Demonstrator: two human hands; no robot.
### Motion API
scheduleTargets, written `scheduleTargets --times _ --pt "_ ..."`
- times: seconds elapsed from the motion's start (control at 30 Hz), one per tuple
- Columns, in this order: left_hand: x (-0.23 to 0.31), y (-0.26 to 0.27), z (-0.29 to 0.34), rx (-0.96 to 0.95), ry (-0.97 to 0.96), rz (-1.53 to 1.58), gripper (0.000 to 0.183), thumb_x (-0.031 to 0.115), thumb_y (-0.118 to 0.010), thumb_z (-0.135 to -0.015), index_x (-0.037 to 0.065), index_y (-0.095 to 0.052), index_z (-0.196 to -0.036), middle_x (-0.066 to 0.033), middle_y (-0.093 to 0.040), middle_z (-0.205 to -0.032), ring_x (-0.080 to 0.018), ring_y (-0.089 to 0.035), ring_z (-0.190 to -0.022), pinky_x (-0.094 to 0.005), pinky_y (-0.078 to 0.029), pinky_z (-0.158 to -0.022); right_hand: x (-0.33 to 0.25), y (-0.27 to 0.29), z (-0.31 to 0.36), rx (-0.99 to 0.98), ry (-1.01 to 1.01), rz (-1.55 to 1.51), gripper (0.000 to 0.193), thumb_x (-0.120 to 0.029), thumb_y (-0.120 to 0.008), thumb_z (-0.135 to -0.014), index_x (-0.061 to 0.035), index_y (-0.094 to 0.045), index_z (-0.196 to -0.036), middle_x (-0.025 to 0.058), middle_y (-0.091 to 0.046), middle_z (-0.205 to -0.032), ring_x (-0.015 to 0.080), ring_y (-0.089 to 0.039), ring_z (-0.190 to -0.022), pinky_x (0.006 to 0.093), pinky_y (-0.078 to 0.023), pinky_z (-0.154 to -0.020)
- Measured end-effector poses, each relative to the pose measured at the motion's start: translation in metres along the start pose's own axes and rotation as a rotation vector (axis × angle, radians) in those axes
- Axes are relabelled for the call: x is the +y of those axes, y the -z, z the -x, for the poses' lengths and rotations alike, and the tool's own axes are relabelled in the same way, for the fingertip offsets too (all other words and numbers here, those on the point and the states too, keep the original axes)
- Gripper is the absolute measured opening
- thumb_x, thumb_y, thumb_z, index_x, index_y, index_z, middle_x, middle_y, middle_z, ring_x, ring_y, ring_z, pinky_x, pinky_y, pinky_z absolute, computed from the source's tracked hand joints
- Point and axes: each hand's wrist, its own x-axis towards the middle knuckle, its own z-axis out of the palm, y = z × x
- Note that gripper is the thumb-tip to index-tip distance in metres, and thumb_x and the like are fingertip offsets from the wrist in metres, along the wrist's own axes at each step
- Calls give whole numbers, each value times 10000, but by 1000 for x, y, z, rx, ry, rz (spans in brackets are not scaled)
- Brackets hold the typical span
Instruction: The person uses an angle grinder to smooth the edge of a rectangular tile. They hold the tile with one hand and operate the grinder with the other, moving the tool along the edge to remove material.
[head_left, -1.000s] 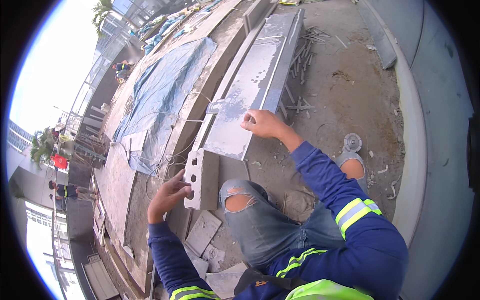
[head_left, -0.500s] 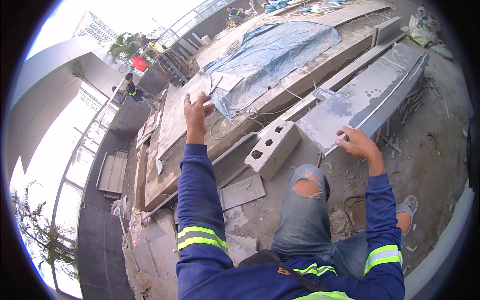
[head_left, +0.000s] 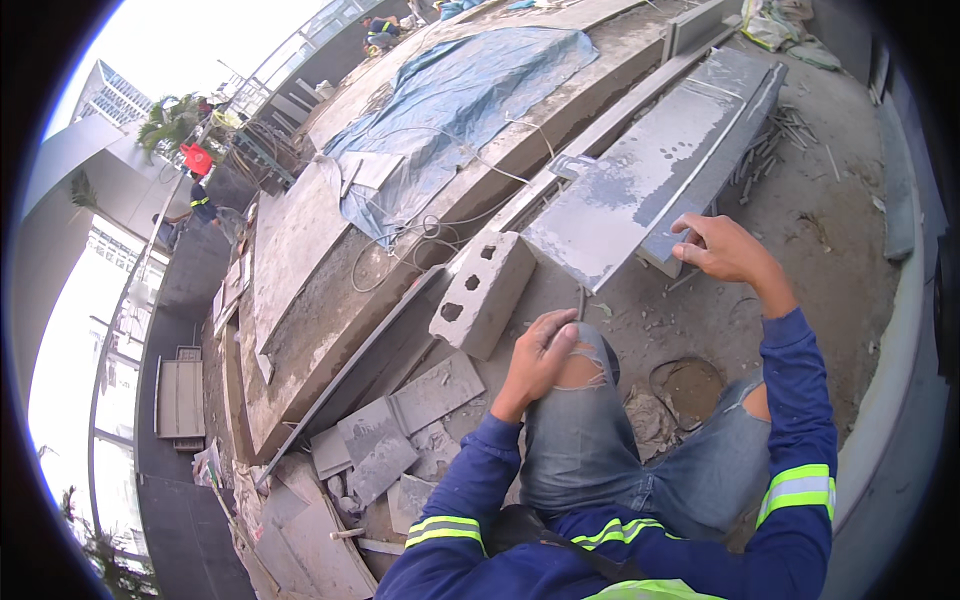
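Note:
My left hand (head_left: 536, 364) rests on my bent knee, its fingers lying over the ripped jeans (head_left: 580, 440) and holding nothing. Above the near right corner of a long grey stone slab (head_left: 625, 195), my right hand (head_left: 732, 250) hangs in the air, fingers bent and a gap between thumb and forefinger. Nothing shows in its grip. Dark wet patches mark the slab's top. A concrete block (head_left: 487, 300) with three holes in its visible end lies between the slab and my left hand.
Broken grey tiles (head_left: 378, 445) lie left of my legs. A low concrete platform (head_left: 310, 330) carries a blue tarp (head_left: 470, 90) and a looping pale cable (head_left: 430, 235). Thin offcut strips (head_left: 790, 130) litter the floor right of the slab. Other people (head_left: 203, 203) are farther off at the left.
My left hand has come down from in front of the platform onto my knee. My right hand stays raised by the slab's corner. The view has swung right.

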Motion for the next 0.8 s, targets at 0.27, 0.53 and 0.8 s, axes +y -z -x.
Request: scheduleTargets --times 0.27,0.53,0.8 --pt "-12 -12 -12 -31 134 174 458 322 -645 -1090 -50 -733 -1343 -184 -735 -1327 -263 -672 -1261 -373 -492 -1104 119 -46 42 -179 -280 218 533 -429 -709 -1010 -45 -689 -1378 203 -787 -1211 394 -745 -1121 492 -543 -1011" --pt "-15 -17 -22 -68 137 169 437 303 -644 -1094 -48 -737 -1336 -161 -733 -1321 -238 -660 -1250 -362 -483 -1103 155 -38 36 -140 -378 -94 587 -454 -713 -1019 -27 -655 -1419 172 -784 -1124 234 -767 -860 425 -572 -858" --pt "0 -19 -22 -51 174 221 431 277 -628 -1113 -57 -702 -1375 -105 -738 -1227 -168 -659 -1123 -311 -505 -1020 191 -44 25 -73 -398 -208 590 -452 -719 -1023 -14 -655 -1413 171 -760 -1186 208 -774 -835 403 -589 -849"
